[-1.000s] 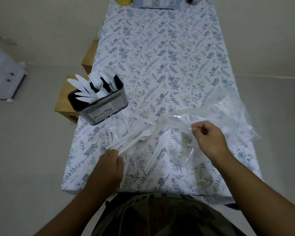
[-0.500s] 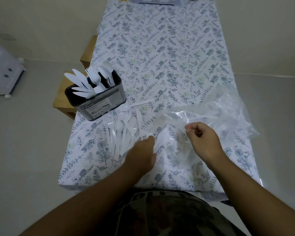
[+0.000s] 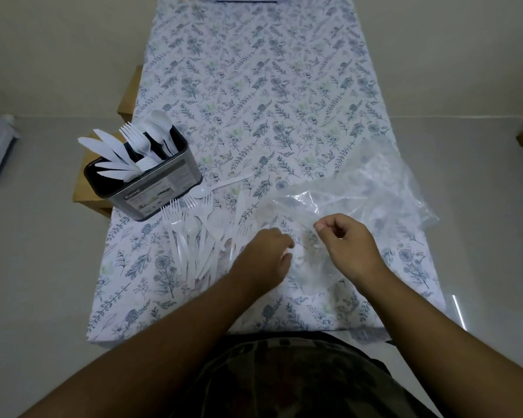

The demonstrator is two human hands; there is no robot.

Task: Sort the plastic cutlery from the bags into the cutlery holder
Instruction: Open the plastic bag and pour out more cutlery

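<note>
**Both hands at the mouth of the bag**

A long table under a floral tablecloth (image 3: 254, 95) stands on a pale grey floor (image 3: 43, 267), with wooden seats showing at its left edge. The right hand (image 3: 349, 245) pinches the clear plastic bag (image 3: 360, 191) with curled fingers. The left hand (image 3: 264, 257), just beside it, is curled at the bag's opening; whether it holds anything cannot be told. A heap of white cutlery (image 3: 194, 242) lies left of the left hand. Beyond the heap stands the cutlery holder (image 3: 151, 188), knives, forks and spoons upright inside.
</note>
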